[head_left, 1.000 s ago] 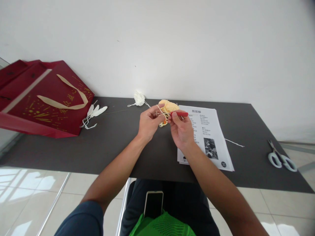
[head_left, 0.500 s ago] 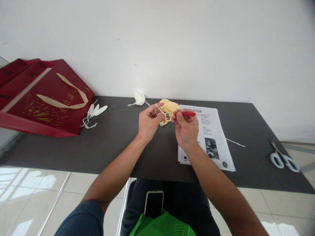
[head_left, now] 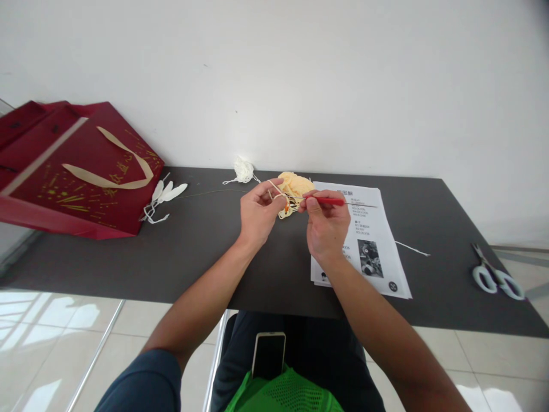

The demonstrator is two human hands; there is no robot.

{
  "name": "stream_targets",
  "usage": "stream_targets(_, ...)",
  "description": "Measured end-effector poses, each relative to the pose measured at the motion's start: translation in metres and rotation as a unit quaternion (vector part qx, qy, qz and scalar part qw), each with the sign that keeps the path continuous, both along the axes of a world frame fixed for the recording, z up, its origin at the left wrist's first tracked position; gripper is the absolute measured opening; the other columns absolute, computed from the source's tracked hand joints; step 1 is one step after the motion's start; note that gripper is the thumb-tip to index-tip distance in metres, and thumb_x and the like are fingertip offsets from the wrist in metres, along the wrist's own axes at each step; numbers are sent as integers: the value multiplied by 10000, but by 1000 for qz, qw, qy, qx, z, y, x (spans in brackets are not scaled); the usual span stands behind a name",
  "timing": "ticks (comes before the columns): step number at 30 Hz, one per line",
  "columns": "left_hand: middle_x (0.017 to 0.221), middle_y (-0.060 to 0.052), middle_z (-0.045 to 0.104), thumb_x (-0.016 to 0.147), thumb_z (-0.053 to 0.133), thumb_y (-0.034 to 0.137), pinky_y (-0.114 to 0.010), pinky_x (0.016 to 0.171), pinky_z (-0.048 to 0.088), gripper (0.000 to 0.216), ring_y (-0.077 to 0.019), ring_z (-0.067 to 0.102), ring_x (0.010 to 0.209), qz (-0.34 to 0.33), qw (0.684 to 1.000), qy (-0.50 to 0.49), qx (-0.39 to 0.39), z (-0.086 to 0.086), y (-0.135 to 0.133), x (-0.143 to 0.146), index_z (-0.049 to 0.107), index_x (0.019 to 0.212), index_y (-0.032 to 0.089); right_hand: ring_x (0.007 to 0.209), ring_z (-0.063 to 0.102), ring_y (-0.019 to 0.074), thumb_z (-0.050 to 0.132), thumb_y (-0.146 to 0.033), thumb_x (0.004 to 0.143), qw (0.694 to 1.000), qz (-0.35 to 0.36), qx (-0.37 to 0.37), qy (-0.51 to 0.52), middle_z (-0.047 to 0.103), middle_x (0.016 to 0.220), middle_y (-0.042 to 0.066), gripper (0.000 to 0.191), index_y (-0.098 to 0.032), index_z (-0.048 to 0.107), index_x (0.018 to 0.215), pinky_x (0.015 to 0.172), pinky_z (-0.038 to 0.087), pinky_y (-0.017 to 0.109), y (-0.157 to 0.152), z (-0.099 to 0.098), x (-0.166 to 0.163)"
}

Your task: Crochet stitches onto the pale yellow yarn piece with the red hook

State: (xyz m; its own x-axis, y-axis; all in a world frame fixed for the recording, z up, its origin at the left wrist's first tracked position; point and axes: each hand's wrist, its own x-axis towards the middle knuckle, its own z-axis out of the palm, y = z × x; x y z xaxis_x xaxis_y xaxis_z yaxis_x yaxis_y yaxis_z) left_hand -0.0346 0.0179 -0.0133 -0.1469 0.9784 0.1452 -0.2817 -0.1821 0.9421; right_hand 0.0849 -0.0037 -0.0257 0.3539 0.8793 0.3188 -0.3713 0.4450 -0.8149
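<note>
My left hand (head_left: 259, 215) pinches a strand of pale yellow yarn, which runs up over the raised forefinger; a small bit of orange (head_left: 287, 206) shows at the fingertips. Between the thumb and fingers of my right hand (head_left: 328, 230) lies a red-handled crochet hook (head_left: 329, 201). It is held nearly level, its thin metal shaft pointing at the left fingertips. Whether the tip sits inside a loop is too small to tell. Just behind both hands rests a pale yellow yarn ball (head_left: 295, 182), with loose loops hanging toward me.
Printed sheets (head_left: 377, 240) lie under my right forearm. Scissors (head_left: 497, 277) rest at the right edge of the dark table (head_left: 193, 252). A white yarn ball (head_left: 244, 170) sits by the wall. At left are white leaf-shaped pieces (head_left: 168, 193) and a red paper bag (head_left: 86, 171).
My right hand and the crochet hook have shifted slightly to the right, away from the left fingertips. The left hand stays almost in place, still pinching the yarn.
</note>
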Motion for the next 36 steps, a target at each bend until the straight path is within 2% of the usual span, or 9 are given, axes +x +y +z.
stream_targets(5,724,29,683,679,780,145,-218,613,481,329,-76,572,603,31,999,6,9,-3,1,1,768,1006,168,694,688,119,775,-192,852,997,-44,35,-51,743,917,-18,136,-258,688,935,687,599,307,-2,-2,-2)
stream_targets(12,736,19,713,706,752,138,-227,613,497,303,-90,593,598,74,996,47,23,-8,0,2,772,1006,175,712,691,128,761,-191,868,991,-69,37,-109,751,927,-7,97,-258,719,924,715,598,319,-9,1,-3)
stream_targets(16,719,25,706,700,750,144,-222,614,494,295,-87,592,590,78,996,48,14,-5,-2,2,773,992,177,699,695,111,776,-181,858,997,-46,17,-52,751,896,-21,123,-253,713,934,707,600,286,-7,3,-3)
stream_targets(19,710,33,695,689,755,135,-214,611,486,296,-77,581,584,67,997,35,8,-2,-3,3,773,981,178,695,679,89,794,-200,846,999,8,-17,38,738,838,-34,117,-242,701,905,664,589,232,-1,5,0)
stream_targets(23,709,36,674,679,776,148,-213,614,487,295,-75,575,597,37,999,4,-5,0,-4,5,772,972,176,708,674,56,855,-244,790,981,112,-95,130,740,838,-37,162,-217,705,844,653,592,153,6,7,5)
stream_targets(25,717,35,668,671,790,153,-214,622,492,303,-73,574,607,26,1000,-11,-11,0,-5,6,773,973,176,729,687,46,879,-258,766,971,137,-122,155,743,844,-46,192,-216,707,839,694,608,130,7,6,5)
stream_targets(30,721,35,658,667,799,131,-206,617,482,318,-61,554,605,13,999,-36,-11,2,-5,7,779,982,174,772,717,43,905,-275,738,962,143,-143,183,768,878,-49,228,-221,713,849,800,638,128,4,4,1)
stream_targets(36,737,38,663,666,801,123,-201,618,474,418,-57,560,611,10,999,-34,-22,0,-6,5,771,1080,177,777,725,51,907,-253,730,960,140,-154,188,768,899,-46,229,-226,712,847,823,647,145,4,4,0)
